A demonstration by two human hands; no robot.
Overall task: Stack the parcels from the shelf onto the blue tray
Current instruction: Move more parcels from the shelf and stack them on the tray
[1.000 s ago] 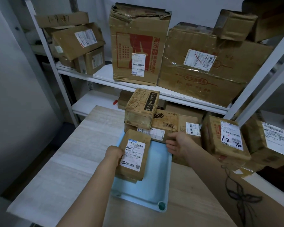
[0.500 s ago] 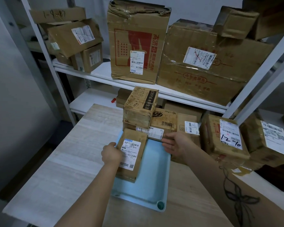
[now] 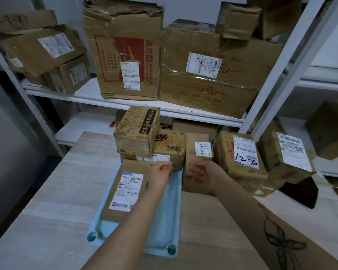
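Observation:
The blue tray (image 3: 164,221) lies on the wooden table. A flat brown parcel with a white label (image 3: 127,190) lies on the tray's left half, free of both hands. At the tray's far end stand a box with a black strip (image 3: 137,131) and a barcode box (image 3: 170,147), over a low labelled parcel (image 3: 154,158). My left hand (image 3: 160,172) hovers with curled fingers at the front of that low parcel and holds nothing that I can see. My right hand (image 3: 201,172) is held flat, palm leftward, against a small-labelled box (image 3: 197,152) just right of the tray.
To the right, parcels sit on the lower shelf, one marked 12-10 (image 3: 242,154) and another (image 3: 287,154) beside it. Large cartons (image 3: 123,51) (image 3: 213,69) fill the upper shelf (image 3: 90,92). White shelf posts (image 3: 293,61) slant at right. The table (image 3: 47,211) reaches toward me.
My left hand has let go of the flat labelled parcel, now lying on the tray, and moved right toward the back stack. My right hand has opened beside the small-labelled box.

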